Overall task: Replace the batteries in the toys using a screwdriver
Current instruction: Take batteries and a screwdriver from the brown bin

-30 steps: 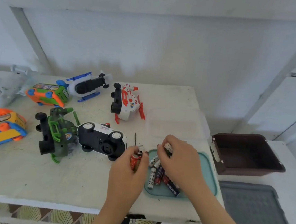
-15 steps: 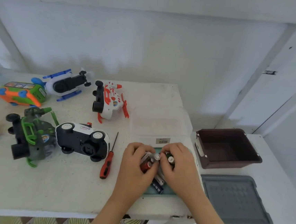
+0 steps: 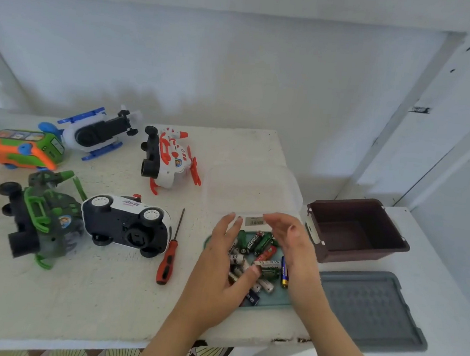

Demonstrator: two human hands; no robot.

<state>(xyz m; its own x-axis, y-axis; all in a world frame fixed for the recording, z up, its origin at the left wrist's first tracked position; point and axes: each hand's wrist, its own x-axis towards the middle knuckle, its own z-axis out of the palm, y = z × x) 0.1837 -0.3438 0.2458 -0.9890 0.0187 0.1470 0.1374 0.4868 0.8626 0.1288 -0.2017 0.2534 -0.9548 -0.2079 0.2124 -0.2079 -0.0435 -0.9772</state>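
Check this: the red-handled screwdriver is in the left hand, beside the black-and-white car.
Not quite: in the head view the red-handled screwdriver lies on the table, beside the black-and-white car; the left hand holds nothing.

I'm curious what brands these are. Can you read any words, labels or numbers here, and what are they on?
None reads clearly.
Black-and-white toy car: purple lettering on its side, blurred.
Clear box: white barcode sticker, too small to read.
Batteries: printed labels, blurred.
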